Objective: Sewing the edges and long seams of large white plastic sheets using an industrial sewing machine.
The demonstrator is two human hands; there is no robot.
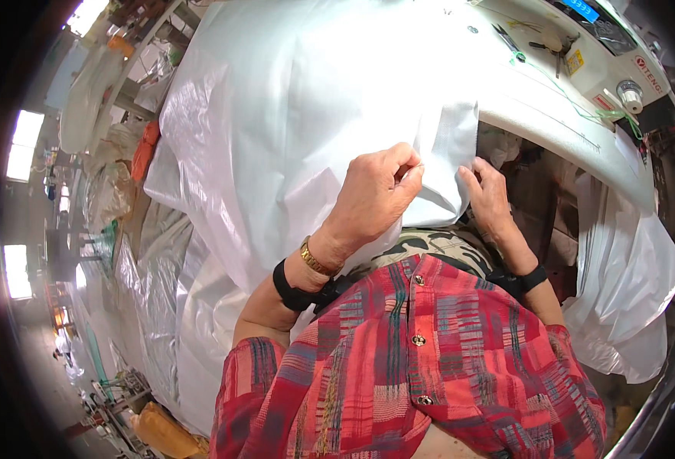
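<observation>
A wide white plastic sheet [330, 84] covers the table in front of me and hangs toward my lap. My left hand [372, 195] is closed in a pinch on the sheet, thumb against the curled fingers, at a raised fold. To its right, my right hand [489, 195] grips the sheet's right edge between thumb and fingertips. Between the two hands the sheet is bent into a flap [441, 157] with creases. A thinner, shinier clear layer [215, 176] lies along the sheet's left side.
A white sewing machine [613, 61] stands at the far right on a pale table [540, 107], with small scissors [508, 42] and green thread nearby. More white sheets [621, 268] hang at the right. Crumpled plastic [150, 283] and an orange bundle [145, 151] lie at the left.
</observation>
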